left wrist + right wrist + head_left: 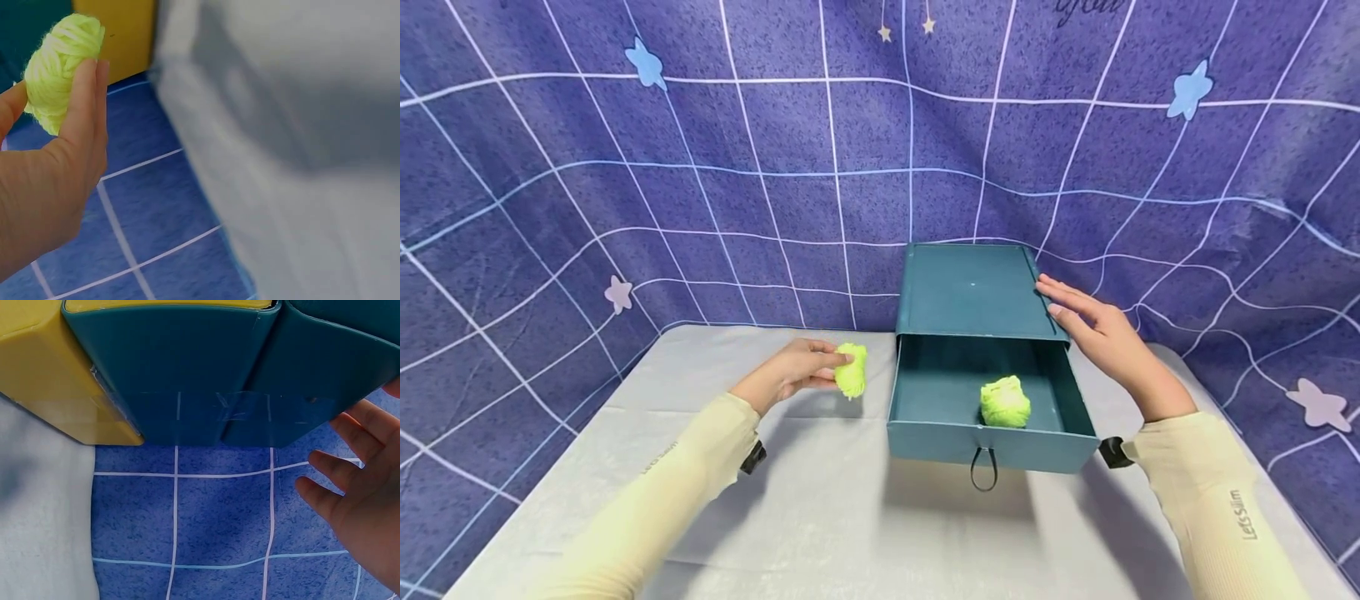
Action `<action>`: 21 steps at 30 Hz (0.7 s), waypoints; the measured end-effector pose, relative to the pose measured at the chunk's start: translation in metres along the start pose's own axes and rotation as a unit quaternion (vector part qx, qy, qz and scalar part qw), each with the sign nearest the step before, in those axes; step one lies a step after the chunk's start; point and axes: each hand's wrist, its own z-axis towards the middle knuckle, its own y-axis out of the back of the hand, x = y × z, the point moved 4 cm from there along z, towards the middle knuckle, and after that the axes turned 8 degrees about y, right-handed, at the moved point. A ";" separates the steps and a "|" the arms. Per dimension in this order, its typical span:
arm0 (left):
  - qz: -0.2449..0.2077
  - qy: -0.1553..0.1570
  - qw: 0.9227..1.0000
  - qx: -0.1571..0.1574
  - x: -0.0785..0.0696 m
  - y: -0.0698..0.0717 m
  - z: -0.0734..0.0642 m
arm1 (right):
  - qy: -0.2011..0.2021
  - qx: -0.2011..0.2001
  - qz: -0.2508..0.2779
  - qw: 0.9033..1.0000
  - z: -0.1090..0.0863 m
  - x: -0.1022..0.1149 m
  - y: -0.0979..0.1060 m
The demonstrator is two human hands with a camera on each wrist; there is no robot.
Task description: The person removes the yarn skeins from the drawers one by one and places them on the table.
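My left hand (801,371) pinches a small bright yellow-green ball of yarn (851,369) between thumb and fingers, left of the drawer box. The wound strands of the yarn ball (65,69) show clearly in the left wrist view. A dark teal drawer box (973,287) stands at the back with its drawer (925,442) pulled out toward me. Inside the drawer lies another yellow-green ball of yarn (1005,403), near the front wall. My right hand (1101,337) has its fingertips at the box's right top edge, fingers extended; the right wrist view shows this hand (362,475) beside teal panels.
A black loop pull (984,471) hangs from the drawer front, which overhangs the white-covered table (820,517). Behind the table hangs a blue-purple curtain (775,200) with a grid and stars. Yellow panels (50,375) adjoin the teal ones in the right wrist view.
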 end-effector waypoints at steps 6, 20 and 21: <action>0.021 0.032 0.999 0.008 0.026 -0.011 0.015 | -0.003 0.000 0.004 1.000 0.000 0.002 0.000; 0.058 0.069 0.996 0.010 0.049 -0.033 0.029 | -0.008 0.003 0.006 1.000 0.000 0.000 0.000; 0.059 0.072 0.996 0.010 0.050 -0.034 0.029 | -0.010 0.004 0.007 1.000 0.001 0.000 0.000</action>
